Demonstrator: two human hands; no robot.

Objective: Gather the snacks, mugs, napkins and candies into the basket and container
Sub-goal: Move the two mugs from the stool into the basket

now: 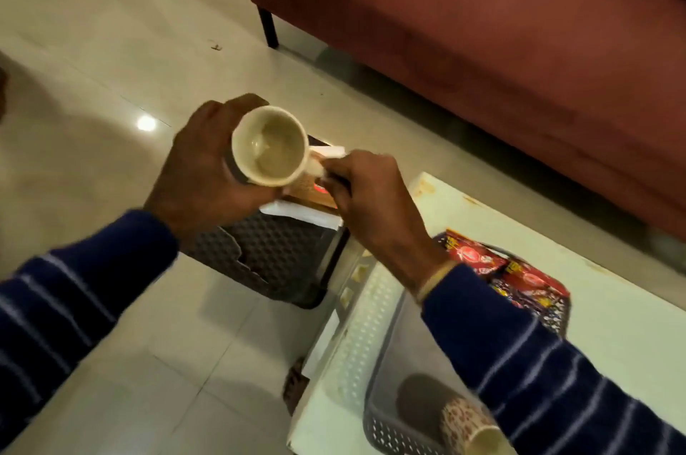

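Two hands hold one cream mug (270, 146) above the floor, its mouth facing the camera. The left hand (200, 172) wraps around the mug's body, and the right hand (367, 191) pinches its handle. Just under them sits a dark basket (271, 254) on the floor, with white napkins (300, 211) and a brown packet (310, 194) inside. On the white table (612, 306) to the right, a grey container (393, 432) holds a patterned mug (467, 425) near the camera and red snack packets (501, 265) at its far end.
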